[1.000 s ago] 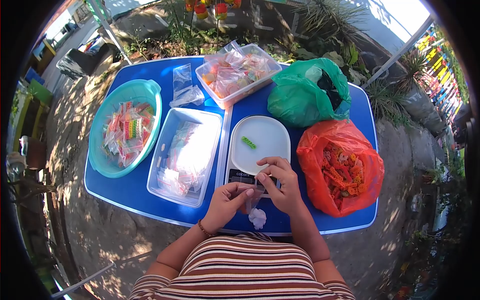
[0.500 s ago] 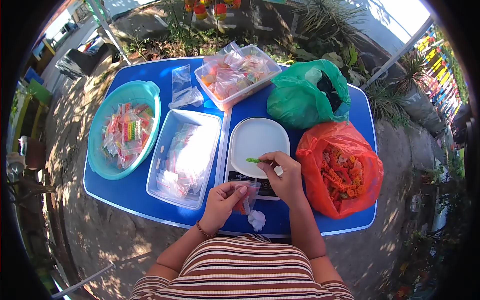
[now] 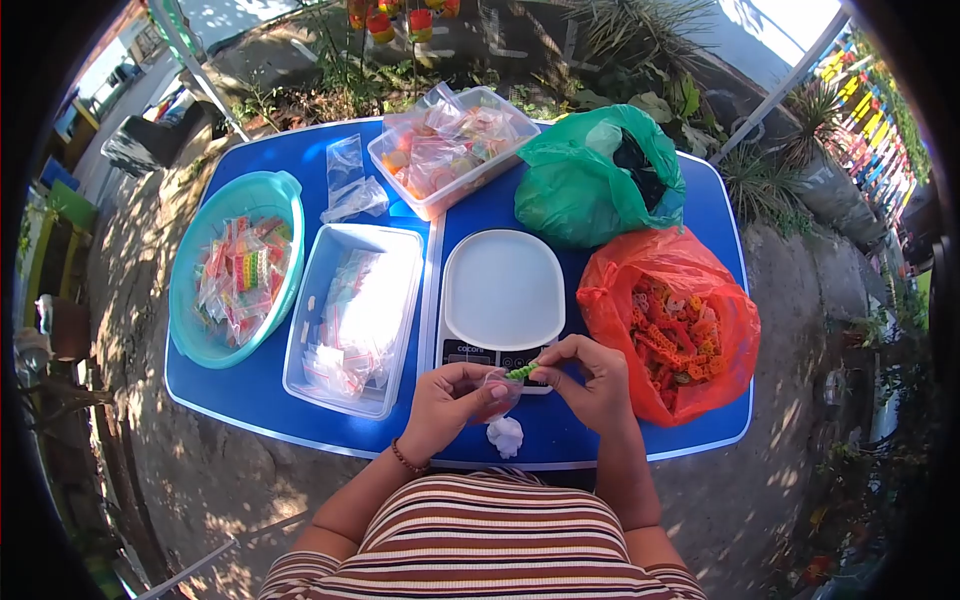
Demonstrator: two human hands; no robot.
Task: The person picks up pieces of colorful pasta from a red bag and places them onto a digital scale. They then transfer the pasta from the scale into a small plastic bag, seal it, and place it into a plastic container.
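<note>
My left hand (image 3: 446,408) is closed on a small clear plastic bag (image 3: 497,404) with reddish content. My right hand (image 3: 594,384) pinches a short, bumpy green strip (image 3: 522,371) between thumb and fingertips. One end of the strip is at the mouth of the bag; whether it is inside is too small to tell. Both hands are in front of a kitchen scale with a white plate (image 3: 503,290). A crumpled white wad (image 3: 506,436) lies on the table just below the bag.
On the blue table (image 3: 250,405) stand a teal basin (image 3: 183,325) of filled packets, a white tub (image 3: 292,372) of small bags, and a clear box (image 3: 468,190) of packets. A green bag (image 3: 560,190) and a red bag (image 3: 725,365) of orange strips are on the right.
My right hand has brought the green strip down from over the scale plate to the bag's mouth. My left hand keeps hold of the bag. The whole view has shifted slightly.
</note>
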